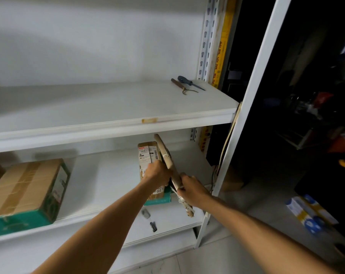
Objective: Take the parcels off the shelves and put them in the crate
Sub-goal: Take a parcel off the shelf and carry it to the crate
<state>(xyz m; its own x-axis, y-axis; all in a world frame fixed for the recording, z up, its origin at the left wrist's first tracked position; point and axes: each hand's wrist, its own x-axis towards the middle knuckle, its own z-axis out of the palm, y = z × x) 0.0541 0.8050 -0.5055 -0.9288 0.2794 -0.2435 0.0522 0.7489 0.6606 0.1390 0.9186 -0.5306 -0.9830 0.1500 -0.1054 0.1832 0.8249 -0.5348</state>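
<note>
On the lower shelf (108, 180) a thin flat tan parcel (165, 153) stands on edge, tilted, beside a brown box with a white label and teal base (147, 155). My left hand (156, 173) grips the flat parcel near its middle. My right hand (191, 189) grips the same parcel lower down, where its patterned end (188, 209) sticks out past the shelf edge. A large cardboard box with a teal base (29, 192) lies at the left of the same shelf. No crate is in view.
The upper shelf (108, 107) carries a screwdriver (189, 82) and a hooked tool (182, 88) at its right end. A white post (244, 115) bounds the shelves on the right. Small dark items (149, 220) lie below. Blue and white boxes (310, 212) sit on the floor.
</note>
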